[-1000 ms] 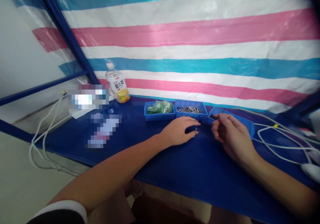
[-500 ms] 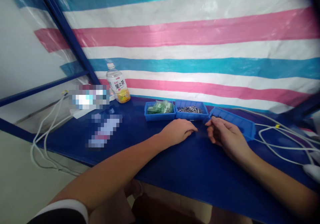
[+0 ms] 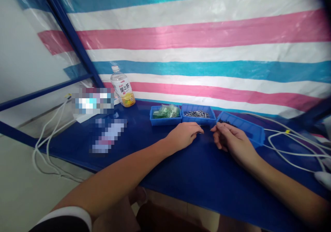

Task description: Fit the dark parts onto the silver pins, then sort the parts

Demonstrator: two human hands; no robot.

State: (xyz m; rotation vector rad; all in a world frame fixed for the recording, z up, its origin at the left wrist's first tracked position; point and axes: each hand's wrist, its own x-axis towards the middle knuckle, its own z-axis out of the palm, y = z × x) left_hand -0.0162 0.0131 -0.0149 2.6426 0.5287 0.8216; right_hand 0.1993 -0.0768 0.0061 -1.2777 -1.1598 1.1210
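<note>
— Nearest to the camera?
— Two bare forearms over the blue worktop (image 3: 196, 180), with a white cuff (image 3: 69, 215) low at 7 o'clock.
— And the hands?
— Left hand (image 3: 184, 136) palm down on the worktop, fingers curled, thumb and forefinger pinched on a thin metal pin (image 3: 200, 133). Right hand (image 3: 230, 141) just at 3 o'clock of it, fingers loosely bent, tips near the pin but apart from it. Cannot tell if anything is inside.
— Behind them?
— Three blue trays in a row. At 11 o'clock of the left hand, the tray with green parts (image 3: 165, 121). At 12 o'clock, the tray of metal pins (image 3: 199, 121). Just behind the right hand, at 1 o'clock, a tilted tray (image 3: 248, 132) with small dark pieces.
— Farther?
— White cables (image 3: 287, 145) at 3 o'clock, a drink bottle (image 3: 122, 90) upright at 10 o'clock, and a striped tarp (image 3: 207, 52) at the very back.
</note>
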